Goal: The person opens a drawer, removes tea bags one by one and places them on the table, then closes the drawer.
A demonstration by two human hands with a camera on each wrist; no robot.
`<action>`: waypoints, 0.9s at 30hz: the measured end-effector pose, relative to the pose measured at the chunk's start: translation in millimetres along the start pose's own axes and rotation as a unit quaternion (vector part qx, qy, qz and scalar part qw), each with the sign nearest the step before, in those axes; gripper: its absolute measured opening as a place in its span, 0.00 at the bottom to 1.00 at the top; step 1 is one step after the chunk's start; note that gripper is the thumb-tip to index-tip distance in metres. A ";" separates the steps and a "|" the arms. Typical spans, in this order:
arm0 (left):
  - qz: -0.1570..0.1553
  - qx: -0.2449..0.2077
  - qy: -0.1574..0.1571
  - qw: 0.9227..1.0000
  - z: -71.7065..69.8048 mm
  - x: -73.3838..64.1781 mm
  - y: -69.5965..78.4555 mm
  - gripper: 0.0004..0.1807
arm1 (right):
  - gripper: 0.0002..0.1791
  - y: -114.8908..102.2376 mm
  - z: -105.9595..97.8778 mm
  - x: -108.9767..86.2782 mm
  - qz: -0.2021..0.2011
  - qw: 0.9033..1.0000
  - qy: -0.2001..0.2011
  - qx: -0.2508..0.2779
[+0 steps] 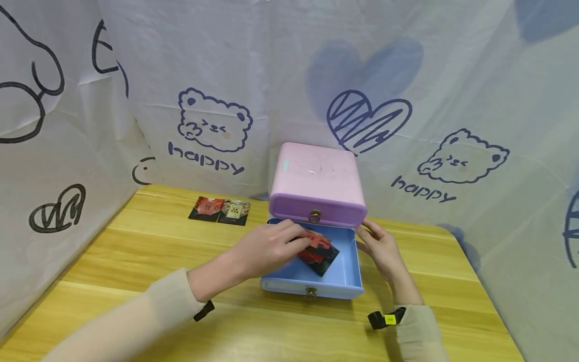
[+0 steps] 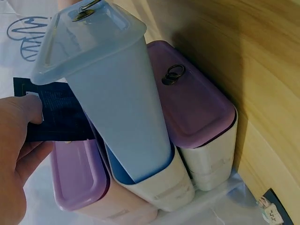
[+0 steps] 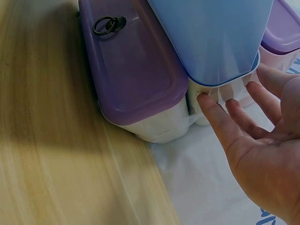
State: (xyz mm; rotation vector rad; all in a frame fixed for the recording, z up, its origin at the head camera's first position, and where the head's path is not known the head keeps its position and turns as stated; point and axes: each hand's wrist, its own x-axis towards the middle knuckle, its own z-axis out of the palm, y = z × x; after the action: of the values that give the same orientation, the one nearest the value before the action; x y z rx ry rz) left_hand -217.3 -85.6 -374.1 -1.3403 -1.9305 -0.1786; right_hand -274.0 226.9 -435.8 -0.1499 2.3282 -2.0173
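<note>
A small stack of drawers (image 1: 316, 171) stands on the table, pink on top with a purple front. Its blue drawer (image 1: 289, 286) is pulled out. My left hand (image 1: 271, 249) reaches over that drawer's left side and pinches a dark packet (image 2: 63, 110), thumb across its face. Black-and-red packets (image 1: 323, 261) overlap inside the drawer; the fingers partly cover them, and how many there are I cannot tell. My right hand (image 1: 382, 251) is at the stack's right side, its extended fingers (image 3: 218, 115) touching the casing beside the blue drawer.
Two flat packets (image 1: 219, 210), one with a red label and one with a cream label, lie at the back left of the wooden table (image 1: 158, 241). Another purple drawer (image 3: 136, 65) sits below the blue one. A printed white sheet (image 1: 289, 65) hangs behind.
</note>
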 end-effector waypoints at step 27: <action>-0.033 0.008 0.071 0.997 -44.3 -61.5 -15.7 0.18 | 0.32 -0.1 -0.3 -0.2 -0.007 1.000 -0.001 0.006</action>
State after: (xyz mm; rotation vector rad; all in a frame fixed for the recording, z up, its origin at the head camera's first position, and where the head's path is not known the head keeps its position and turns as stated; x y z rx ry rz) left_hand -198.7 -160.6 -378.6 -1.2220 -1.8543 -0.2827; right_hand -273.8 227.1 -435.7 -0.1672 2.3207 -2.0358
